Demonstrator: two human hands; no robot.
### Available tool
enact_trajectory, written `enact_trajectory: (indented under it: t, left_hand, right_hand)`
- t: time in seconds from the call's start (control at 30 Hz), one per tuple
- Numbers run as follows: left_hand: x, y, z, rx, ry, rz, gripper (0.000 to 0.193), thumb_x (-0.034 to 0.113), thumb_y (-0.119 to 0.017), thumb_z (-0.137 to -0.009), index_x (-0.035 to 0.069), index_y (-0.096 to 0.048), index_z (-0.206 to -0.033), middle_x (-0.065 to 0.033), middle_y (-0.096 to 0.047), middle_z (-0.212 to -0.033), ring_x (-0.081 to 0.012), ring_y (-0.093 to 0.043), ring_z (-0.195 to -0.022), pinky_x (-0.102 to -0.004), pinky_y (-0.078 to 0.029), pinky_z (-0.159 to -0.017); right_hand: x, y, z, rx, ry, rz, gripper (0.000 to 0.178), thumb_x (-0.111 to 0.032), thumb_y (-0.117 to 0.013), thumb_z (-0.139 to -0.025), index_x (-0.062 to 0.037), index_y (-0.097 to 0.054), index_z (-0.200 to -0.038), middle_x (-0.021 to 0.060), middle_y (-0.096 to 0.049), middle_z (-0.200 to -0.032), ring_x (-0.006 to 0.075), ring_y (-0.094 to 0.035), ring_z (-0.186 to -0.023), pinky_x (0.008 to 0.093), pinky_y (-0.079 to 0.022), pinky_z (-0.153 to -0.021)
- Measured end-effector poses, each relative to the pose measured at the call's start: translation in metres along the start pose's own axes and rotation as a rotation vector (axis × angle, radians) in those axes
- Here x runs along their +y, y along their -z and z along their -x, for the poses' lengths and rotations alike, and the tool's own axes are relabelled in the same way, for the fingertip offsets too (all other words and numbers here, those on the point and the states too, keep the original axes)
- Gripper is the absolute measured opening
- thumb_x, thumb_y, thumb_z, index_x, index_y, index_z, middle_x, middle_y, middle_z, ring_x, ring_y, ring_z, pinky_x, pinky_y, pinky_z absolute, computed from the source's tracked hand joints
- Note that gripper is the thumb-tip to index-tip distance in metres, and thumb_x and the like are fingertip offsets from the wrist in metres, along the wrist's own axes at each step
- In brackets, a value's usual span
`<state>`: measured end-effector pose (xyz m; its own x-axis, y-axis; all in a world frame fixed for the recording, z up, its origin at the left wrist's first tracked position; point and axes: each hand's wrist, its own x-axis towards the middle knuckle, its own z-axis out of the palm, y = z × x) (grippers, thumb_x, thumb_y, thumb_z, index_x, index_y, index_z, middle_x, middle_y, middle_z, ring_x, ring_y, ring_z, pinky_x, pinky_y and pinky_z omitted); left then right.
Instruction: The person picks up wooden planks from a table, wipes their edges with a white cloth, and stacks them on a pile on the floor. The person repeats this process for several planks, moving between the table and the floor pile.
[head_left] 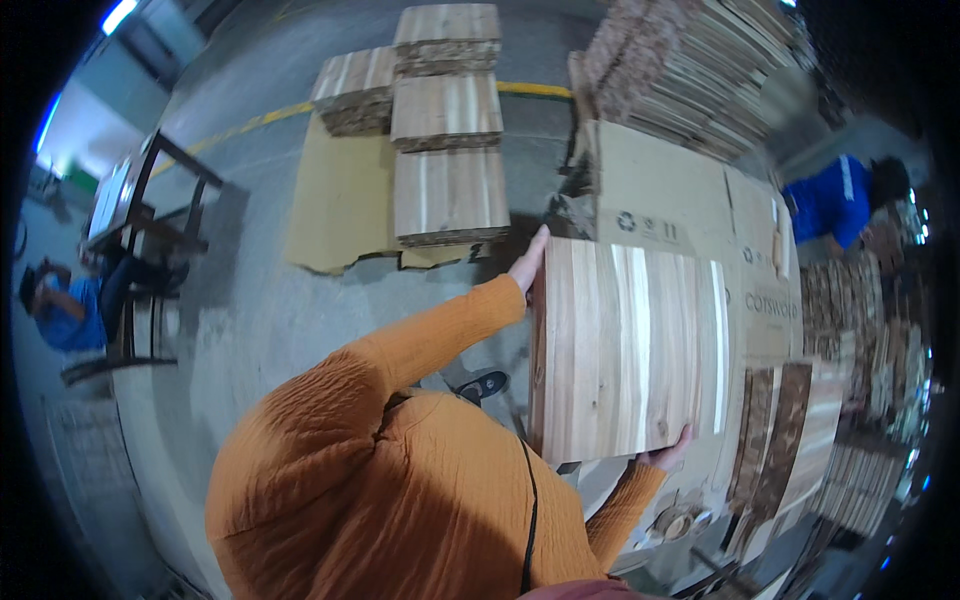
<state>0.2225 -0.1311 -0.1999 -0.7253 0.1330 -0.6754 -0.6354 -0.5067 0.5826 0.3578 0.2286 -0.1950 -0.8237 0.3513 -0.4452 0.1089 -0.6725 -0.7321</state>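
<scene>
A broad wooden panel [625, 350], striped with light and darker strips, is held in front of me over a cardboard-covered table. I cannot tell whether it is one thick panel or several stacked. My left hand [530, 262] grips its far left corner, with the fingers along the edge. At the near edge, toward the right, my right hand [668, 452] is closed on the panel, its fingertips showing on top. The rest of the fingers on both hands are hidden by the wood.
Stacks of similar panels [450, 195] stand on cardboard [340, 195] on the floor ahead. Cardboard [665, 185] covers the table. More wood stacks [790, 430] line the right side. A person in blue [835, 200] is at the right, another [75, 310] sits far left by a table.
</scene>
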Motion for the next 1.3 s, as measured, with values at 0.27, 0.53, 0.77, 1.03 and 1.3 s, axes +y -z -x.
enact_trajectory:
  t: [0.27,0.53,0.77,1.03,1.3]
  left_hand:
    - [0.0,0.132,0.017,-0.002,-0.121,0.129,0.075,0.064,-0.053,-0.075,0.004,-0.051,-0.12,-0.0108,-0.057,-0.114,-0.0196,-0.058,-0.099,-0.0328,-0.046,-0.084]
    - [0.057,0.332,0.101,0.223,-0.238,0.23,0.066,0.059,-0.056,-0.075,0.009,-0.052,-0.119,-0.0073,-0.059,-0.111,-0.0173,-0.06,-0.095,-0.033,-0.047,-0.082]
    - [0.12,0.461,0.151,0.386,-0.421,0.412,0.06,0.05,-0.06,-0.077,0.007,-0.051,-0.118,-0.0095,-0.061,-0.104,-0.0199,-0.062,-0.088,-0.0341,-0.051,-0.073]
    - [0.241,0.557,0.139,0.431,-0.518,0.391,0.05,0.048,-0.054,-0.081,0.011,-0.054,-0.116,-0.0028,-0.061,-0.106,-0.0136,-0.059,-0.092,-0.0289,-0.047,-0.076]
    - [0.367,0.658,0.115,0.479,-0.58,0.34,0.05,0.043,-0.053,-0.083,0.008,-0.052,-0.119,-0.0043,-0.059,-0.11,-0.0162,-0.057,-0.098,-0.0288,-0.045,-0.083]
  right_hand:
    - [0.072,-0.079,0.032,-0.071,0.057,0.194,0.073,-0.045,-0.056,-0.076,-0.002,-0.036,-0.131,0.0163,-0.045,-0.127,0.0325,-0.045,-0.114,0.0464,-0.039,-0.094]
    - [0.21,-0.202,0.082,-0.233,-0.115,0.202,0.071,-0.039,-0.054,-0.076,-0.0036,-0.032,-0.134,0.0164,-0.043,-0.129,0.0331,-0.043,-0.115,0.0459,-0.039,-0.094]
    - [0.316,-0.345,0.103,-0.399,-0.179,0.242,0.064,-0.036,-0.051,-0.078,-0.0043,-0.036,-0.131,0.0135,-0.047,-0.125,0.0307,-0.048,-0.112,0.043,-0.041,-0.093]
    - [0.396,-0.472,0.067,-0.418,-0.277,0.252,0.071,-0.056,-0.05,-0.08,-0.0064,-0.04,-0.13,0.0111,-0.048,-0.128,0.0273,-0.048,-0.115,0.0444,-0.04,-0.093]
    - [0.514,-0.544,0.01,-0.565,-0.741,0.416,0.063,-0.047,-0.059,-0.076,-0.0121,-0.043,-0.126,0.0097,-0.051,-0.123,0.0301,-0.05,-0.111,0.0537,-0.045,-0.082]
